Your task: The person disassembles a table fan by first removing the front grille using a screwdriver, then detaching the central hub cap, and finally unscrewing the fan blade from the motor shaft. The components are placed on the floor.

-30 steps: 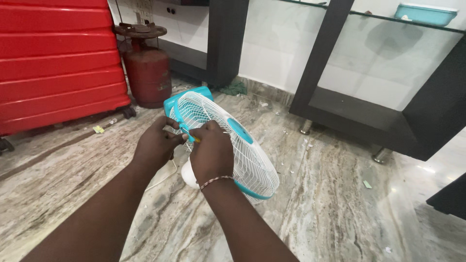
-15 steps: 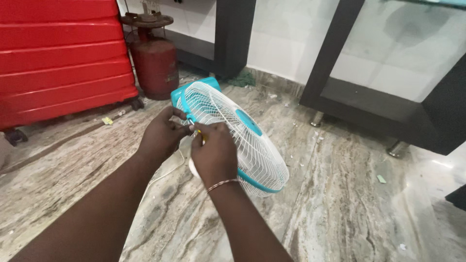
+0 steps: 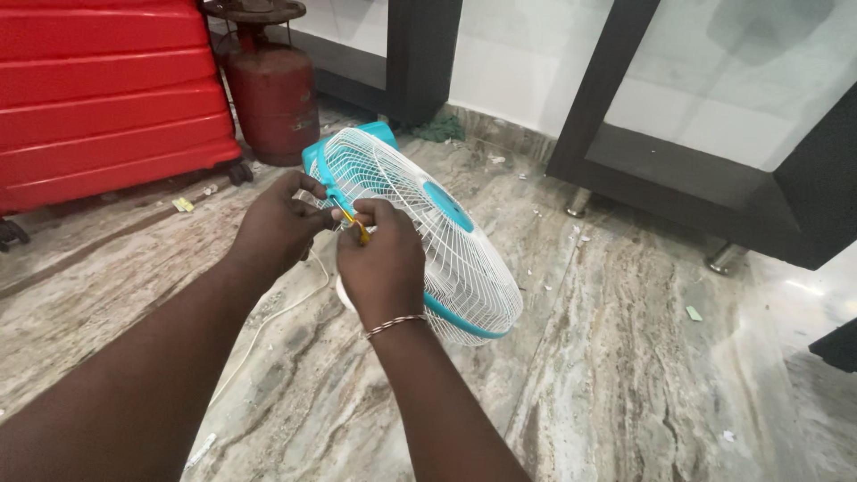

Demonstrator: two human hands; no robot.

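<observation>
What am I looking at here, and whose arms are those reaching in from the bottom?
The arms belong to a person with a camera worn on the head, so you see what they see, looking down. There is no machine, just two bare hands. The left hand grips the rim of a white and teal table fan lying on the marble floor. The right hand, with a bracelet at the wrist, holds a small yellow tool against the fan's wire grille. A white cord trails over the floor. Behind stand a red suitcase, a dark red gas cylinder and a black cabinet.
</observation>
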